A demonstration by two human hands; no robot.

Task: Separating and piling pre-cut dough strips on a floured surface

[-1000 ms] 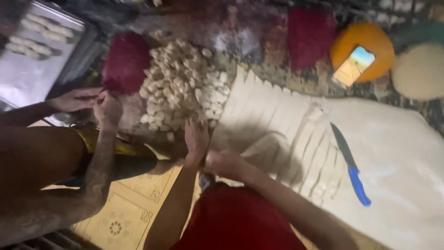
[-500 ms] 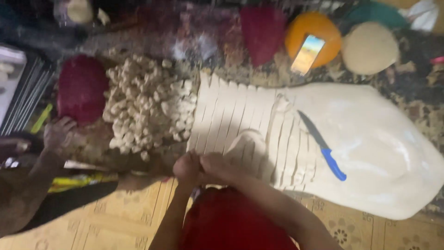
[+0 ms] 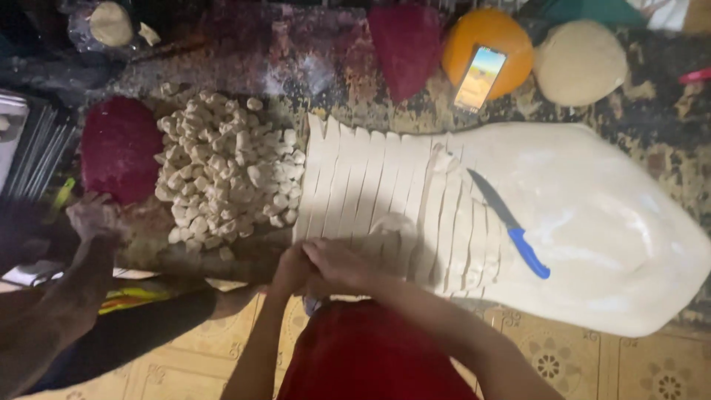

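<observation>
My left hand (image 3: 291, 271) and my right hand (image 3: 338, 263) are pressed together, fingers closed, at the near edge of a large rolled-out dough sheet (image 3: 592, 215). Whatever lies between them is hidden. The sheet's left part is cut into long strips (image 3: 355, 185), and one strip end (image 3: 392, 224) curls up just beyond my right hand. A heap of several small dough pieces (image 3: 226, 170) lies to the left of the strips. A blue-handled knife (image 3: 511, 226) rests on the sheet, right of my hands.
Another person's hand (image 3: 92, 220) and forearm rest at the left beside a dark red cloth (image 3: 118, 148). At the back are a second red cloth (image 3: 406, 41), an orange round item (image 3: 511, 37) with a phone (image 3: 480, 78) on it, and a dough ball (image 3: 580, 63). A metal rack (image 3: 33, 152) is far left.
My hands have drawn together at the near edge of the strips. The other person's hand has moved off the dough heap toward the near left. The view has shifted left.
</observation>
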